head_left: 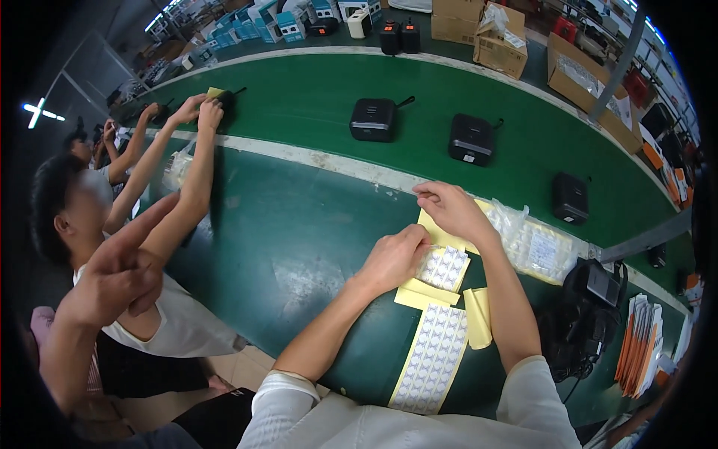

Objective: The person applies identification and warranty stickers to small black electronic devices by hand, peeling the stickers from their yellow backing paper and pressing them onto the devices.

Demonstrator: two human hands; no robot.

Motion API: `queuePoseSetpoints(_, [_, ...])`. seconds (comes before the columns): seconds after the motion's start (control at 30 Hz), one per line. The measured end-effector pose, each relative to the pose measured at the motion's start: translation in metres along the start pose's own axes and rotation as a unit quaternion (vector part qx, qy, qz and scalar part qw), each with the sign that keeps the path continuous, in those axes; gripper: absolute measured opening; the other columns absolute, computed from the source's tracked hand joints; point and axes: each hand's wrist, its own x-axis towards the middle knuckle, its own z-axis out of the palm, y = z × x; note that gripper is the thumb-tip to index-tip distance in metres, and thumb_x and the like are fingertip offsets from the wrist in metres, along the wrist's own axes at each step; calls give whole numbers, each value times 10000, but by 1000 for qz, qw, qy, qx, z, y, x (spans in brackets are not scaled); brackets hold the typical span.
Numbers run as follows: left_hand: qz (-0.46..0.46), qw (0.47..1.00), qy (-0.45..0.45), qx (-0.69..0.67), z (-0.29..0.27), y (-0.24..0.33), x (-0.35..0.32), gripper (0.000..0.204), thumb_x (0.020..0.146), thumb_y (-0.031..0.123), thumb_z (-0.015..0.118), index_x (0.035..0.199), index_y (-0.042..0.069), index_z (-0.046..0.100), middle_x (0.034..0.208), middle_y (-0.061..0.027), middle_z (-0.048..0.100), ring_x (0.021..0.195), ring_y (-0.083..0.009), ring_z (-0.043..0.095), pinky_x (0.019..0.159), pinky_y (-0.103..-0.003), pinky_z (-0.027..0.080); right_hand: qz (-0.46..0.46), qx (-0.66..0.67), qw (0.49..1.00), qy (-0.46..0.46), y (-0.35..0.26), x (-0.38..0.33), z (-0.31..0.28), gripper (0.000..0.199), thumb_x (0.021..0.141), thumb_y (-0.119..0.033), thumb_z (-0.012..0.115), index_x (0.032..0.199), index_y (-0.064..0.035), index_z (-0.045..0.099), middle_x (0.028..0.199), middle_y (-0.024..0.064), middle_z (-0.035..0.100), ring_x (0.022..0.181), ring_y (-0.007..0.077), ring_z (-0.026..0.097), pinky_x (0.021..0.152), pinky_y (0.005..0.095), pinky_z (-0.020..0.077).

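Observation:
My left hand (pixel 396 260) is closed at the left edge of a small sheet of round white stickers (pixel 446 268), its fingertips pinching that edge. Just above and to the right, my right hand (pixel 456 215) bends over yellow backing paper (pixel 428 293), thumb and fingers drawn together; whatever they hold is too small to make out. A longer sticker sheet (pixel 430 359) lies flat below, towards my body. Beside it rests a curled piece of yellow paper (pixel 479 318). Clear plastic bags with yellow sheets (pixel 546 251) lie right of my right hand.
Black box-shaped devices with straps, one nearest the right (pixel 571 198), sit along the green conveyor belt (pixel 299 97). A black bag (pixel 580 322) and orange-white booklets (pixel 641 348) are at right. Co-workers (pixel 82 217) stand at left, one reaching over the belt. Cartons (pixel 501 45) line the far side.

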Motion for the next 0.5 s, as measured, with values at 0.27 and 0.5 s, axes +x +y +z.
queuePoseSetpoints(0.27, [-14,999,-2,-40,-4,-5,3,118,912,101,601,956,13,535,817,-173,643,745,-357,646,644,-414,492,-17,26,1000,0,7,-2,-10,240,934,-135,581,1112,20,626,1034,152,690,954,239,678,842,320,528])
queuePoseSetpoints(0.5, [-15,997,13,-70,-4,-8,2,106,920,102,571,947,20,510,787,-187,638,729,-385,636,642,-449,487,26,-9,999,47,5,1,-13,194,904,-175,595,954,12,606,953,154,694,899,295,680,790,379,523])
